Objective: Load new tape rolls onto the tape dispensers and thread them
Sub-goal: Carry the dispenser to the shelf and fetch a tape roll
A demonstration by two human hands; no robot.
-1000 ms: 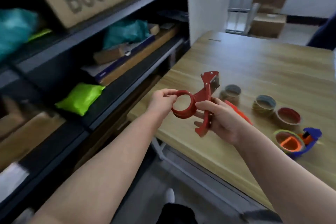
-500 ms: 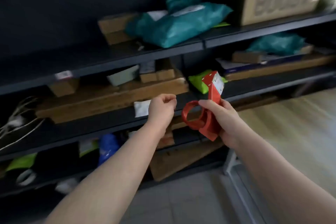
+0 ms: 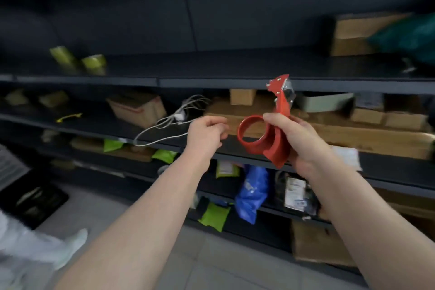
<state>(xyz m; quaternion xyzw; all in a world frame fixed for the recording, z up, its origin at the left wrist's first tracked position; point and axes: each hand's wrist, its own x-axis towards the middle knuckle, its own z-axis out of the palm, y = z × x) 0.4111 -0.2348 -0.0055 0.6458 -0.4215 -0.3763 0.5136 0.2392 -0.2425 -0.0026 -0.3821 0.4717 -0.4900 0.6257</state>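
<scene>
We see the red dispenser held up in front of dark shelves, its empty ring to the left and its cutter head pointing up. Our right hand is closed around its handle, thumb pressed on the ring's top edge. Our left hand hangs just beside the ring, apart from it, fingers curled loosely inward and holding nothing we can make out. Behind the hands a white cable lies on the middle shelf next to cardboard boxes. Two greenish tape rolls sit on the upper shelf at left. Lower down are a blue bag and green packets.
</scene>
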